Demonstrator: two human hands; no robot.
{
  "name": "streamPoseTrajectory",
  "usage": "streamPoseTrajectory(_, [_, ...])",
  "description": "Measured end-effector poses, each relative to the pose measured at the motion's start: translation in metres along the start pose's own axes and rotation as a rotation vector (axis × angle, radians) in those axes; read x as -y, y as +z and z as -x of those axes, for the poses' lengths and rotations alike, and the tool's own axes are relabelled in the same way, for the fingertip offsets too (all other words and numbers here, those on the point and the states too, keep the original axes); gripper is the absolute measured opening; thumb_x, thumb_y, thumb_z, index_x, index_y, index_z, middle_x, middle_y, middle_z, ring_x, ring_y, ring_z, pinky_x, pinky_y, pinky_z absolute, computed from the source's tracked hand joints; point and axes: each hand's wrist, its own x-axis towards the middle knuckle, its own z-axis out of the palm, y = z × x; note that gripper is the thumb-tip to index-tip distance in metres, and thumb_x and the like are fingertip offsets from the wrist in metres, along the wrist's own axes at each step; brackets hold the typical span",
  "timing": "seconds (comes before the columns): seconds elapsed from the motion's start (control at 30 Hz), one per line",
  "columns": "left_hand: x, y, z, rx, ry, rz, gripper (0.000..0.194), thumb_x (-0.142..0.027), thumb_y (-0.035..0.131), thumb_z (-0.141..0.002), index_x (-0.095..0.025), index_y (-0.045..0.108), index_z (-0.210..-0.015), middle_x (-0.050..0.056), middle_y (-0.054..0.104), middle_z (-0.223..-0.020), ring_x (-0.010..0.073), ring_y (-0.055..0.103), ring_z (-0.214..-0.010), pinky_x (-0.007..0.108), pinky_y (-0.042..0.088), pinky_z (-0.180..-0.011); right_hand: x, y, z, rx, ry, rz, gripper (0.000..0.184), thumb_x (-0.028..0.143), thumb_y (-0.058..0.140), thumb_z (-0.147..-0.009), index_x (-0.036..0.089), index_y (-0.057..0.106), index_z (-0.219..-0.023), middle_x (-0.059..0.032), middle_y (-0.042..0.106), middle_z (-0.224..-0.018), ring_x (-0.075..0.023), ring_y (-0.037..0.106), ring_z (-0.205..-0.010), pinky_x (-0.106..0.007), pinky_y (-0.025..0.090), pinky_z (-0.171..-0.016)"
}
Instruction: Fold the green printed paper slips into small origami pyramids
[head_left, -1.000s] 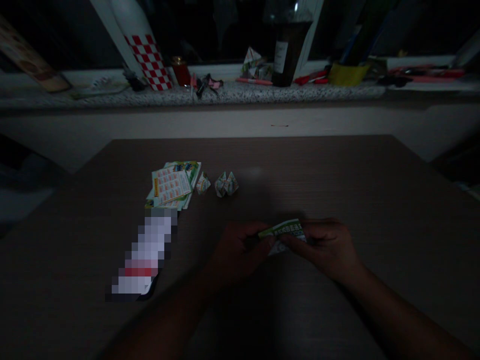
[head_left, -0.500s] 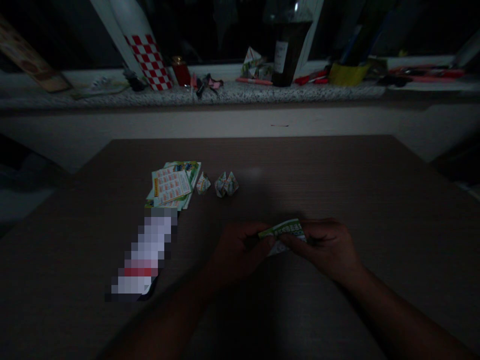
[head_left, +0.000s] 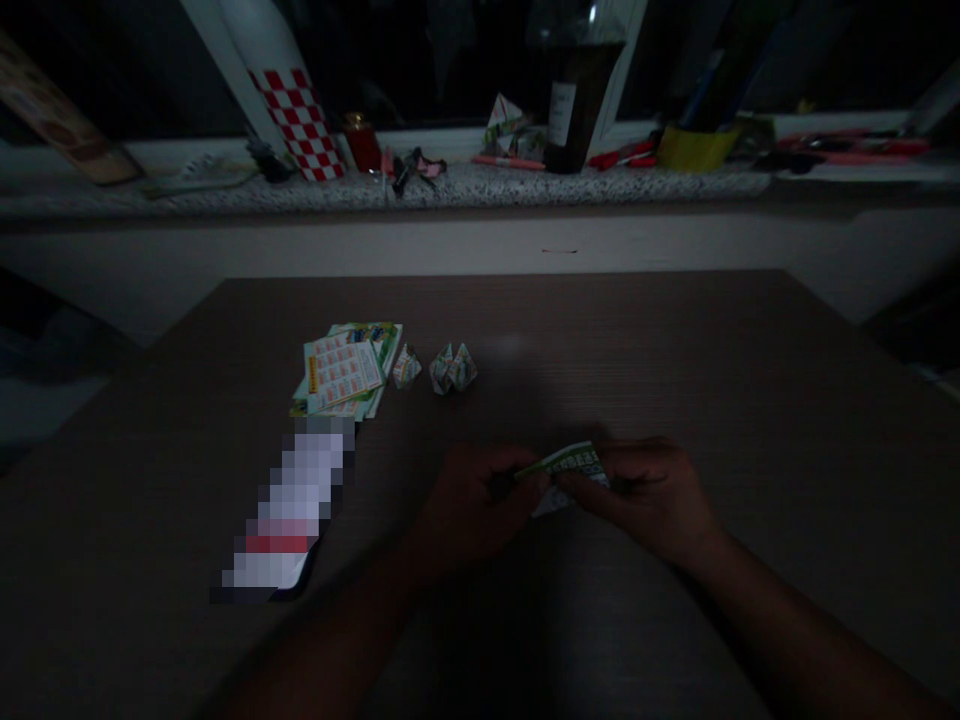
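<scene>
A small green-and-white printed paper (head_left: 576, 462) is held over the table between both hands. My left hand (head_left: 484, 500) pinches its left side, thumb on top. My right hand (head_left: 652, 490) grips the right side, its thumb lying across the paper close to the left thumb. The fingers behind the paper are hidden. Beyond the left hand stand folded paper pieces: a single one (head_left: 406, 367) and a double-peaked one (head_left: 453, 370). A pile of printed paper slips (head_left: 343, 372) lies to their left.
On the left of the dim wooden table (head_left: 675, 350) lies a phone (head_left: 289, 510) with a blurred-out screen. Along the granite windowsill (head_left: 480, 190) stand a red-and-white checked bottle (head_left: 300, 125), a dark labelled bottle (head_left: 577, 110), a yellow container (head_left: 696, 148) and small odds and ends.
The paper has tilted slightly and shifted a little to the left, with the right hand's fingers following. Everything else stays where it was.
</scene>
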Motion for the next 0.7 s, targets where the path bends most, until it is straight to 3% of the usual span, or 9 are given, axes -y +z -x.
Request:
streamPoseTrajectory(0.23, [0.002, -0.006, -0.002, 0.056, -0.034, 0.065, 0.032, -0.037, 0.054, -0.087, -0.013, 0.070, -0.075, -0.001, 0.056, -0.058, 0.0097, 0.048, -0.055, 0.020, 0.033, -0.052, -0.001, 0.000, 0.001, 0.032, 0.004, -0.013, 0.017, 0.025, 0.068, -0.080, 0.015, 0.072, -0.066, -0.0023, 0.069, -0.060, -0.0115, 0.061, -0.048, -0.020, 0.045, -0.044])
streamPoseTrajectory(0.33, [0.003, -0.003, -0.004, -0.002, -0.079, 0.229, 0.028, -0.036, 0.057, -0.085, -0.013, 0.071, -0.075, -0.002, 0.056, -0.059, 0.0097, 0.046, -0.056, 0.020, 0.033, -0.053, 0.000, 0.000, 0.001, -0.066, 0.037, -0.058, 0.007, 0.023, 0.073, -0.075, 0.017, 0.068, -0.073, -0.0016, 0.071, -0.066, -0.0126, 0.064, -0.054, -0.020, 0.049, -0.051])
streamPoseTrajectory(0.43, [0.001, 0.003, -0.006, -0.122, -0.116, 0.425, 0.024, -0.033, 0.060, -0.083, -0.014, 0.072, -0.074, -0.001, 0.058, -0.062, 0.0103, 0.047, -0.058, 0.021, 0.035, -0.055, 0.000, 0.003, 0.002, -0.148, 0.120, -0.210, 0.022, 0.022, 0.077, -0.070, 0.020, 0.063, -0.087, -0.0009, 0.072, -0.074, -0.0142, 0.067, -0.064, -0.022, 0.053, -0.058])
streamPoseTrajectory(0.57, [-0.002, 0.015, -0.008, -0.231, -0.109, 0.593, 0.021, -0.031, 0.065, -0.080, -0.013, 0.071, -0.071, 0.001, 0.058, -0.068, 0.0125, 0.050, -0.067, 0.022, 0.039, -0.062, -0.002, 0.015, 0.003, 0.000, 0.212, -0.295, 0.016, 0.026, 0.074, -0.074, 0.017, 0.065, -0.084, -0.0021, 0.071, -0.075, -0.0142, 0.065, -0.064, -0.023, 0.052, -0.059])
streamPoseTrajectory(0.7, [0.001, 0.023, -0.007, -0.232, -0.115, 0.748, 0.018, -0.029, 0.066, -0.079, -0.013, 0.070, -0.073, 0.002, 0.058, -0.074, 0.0142, 0.052, -0.073, 0.024, 0.041, -0.068, -0.002, 0.024, 0.002, 0.036, 0.108, -0.258, 0.011, 0.025, 0.064, -0.082, 0.017, 0.068, -0.077, -0.0013, 0.069, -0.072, -0.0128, 0.062, -0.063, -0.022, 0.049, -0.058])
